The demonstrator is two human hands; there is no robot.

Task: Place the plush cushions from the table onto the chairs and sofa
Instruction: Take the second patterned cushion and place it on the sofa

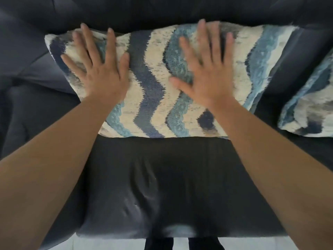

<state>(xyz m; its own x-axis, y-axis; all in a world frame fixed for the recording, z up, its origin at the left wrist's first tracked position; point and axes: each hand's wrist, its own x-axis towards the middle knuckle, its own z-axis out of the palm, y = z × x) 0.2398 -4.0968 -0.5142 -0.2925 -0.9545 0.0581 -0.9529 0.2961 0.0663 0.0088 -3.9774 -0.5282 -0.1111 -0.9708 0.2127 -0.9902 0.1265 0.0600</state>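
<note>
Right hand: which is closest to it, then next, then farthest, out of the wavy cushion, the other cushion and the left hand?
1. Wavy cushion: directly under the right hand, palm flat on it.
2. Left hand: alongside, on the same cushion.
3. Other cushion: at the far right edge, on the sofa.

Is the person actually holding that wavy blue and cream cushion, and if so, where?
Nothing is gripped. The left hand and right hand lie flat, fingers spread, on the face of the plush blue-and-cream wavy-striped cushion on the dark sofa.
</note>
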